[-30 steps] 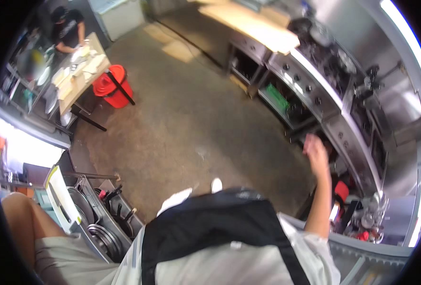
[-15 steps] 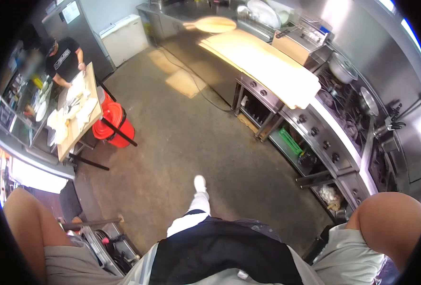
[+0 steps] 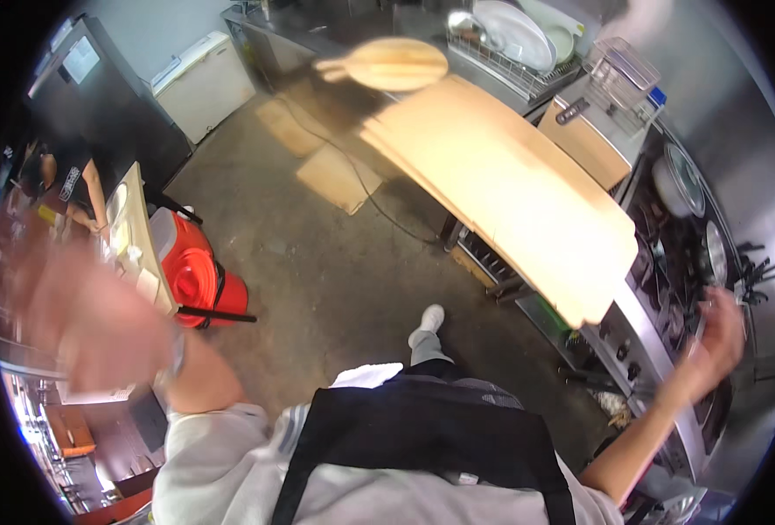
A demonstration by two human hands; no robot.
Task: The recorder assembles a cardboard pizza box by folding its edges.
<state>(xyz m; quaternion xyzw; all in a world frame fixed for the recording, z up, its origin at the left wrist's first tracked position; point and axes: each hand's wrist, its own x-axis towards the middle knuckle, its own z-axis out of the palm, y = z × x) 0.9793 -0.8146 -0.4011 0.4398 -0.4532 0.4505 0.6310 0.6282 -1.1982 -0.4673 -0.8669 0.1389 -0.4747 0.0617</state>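
My left hand (image 3: 99, 315) is raised at the left, smeared by motion, so its fingers and anything in them cannot be made out. A band circles that wrist. My right hand (image 3: 718, 337) is lifted on the right, in front of the stove (image 3: 667, 297). Its fingers are loosely apart and slightly blurred, with nothing seen in them. Ahead of me lie large pale flat boards (image 3: 510, 201), stacked with notched corners. Past their far left end is an oval wooden board with a handle (image 3: 396, 64).
A co-worker's arm (image 3: 96, 197) reaches over a wooden table (image 3: 153, 254) at the left. Beside it stand red bins (image 3: 199, 276). A cable (image 3: 352, 153) runs over the floor. A pot (image 3: 678, 179) sits at the stove's back, and a dish rack (image 3: 510, 66) stands at the far end.
Both my hands have come up into view, left and right. The view has shifted: the pale boards look nearer and larger, and the foot below has moved to the right.
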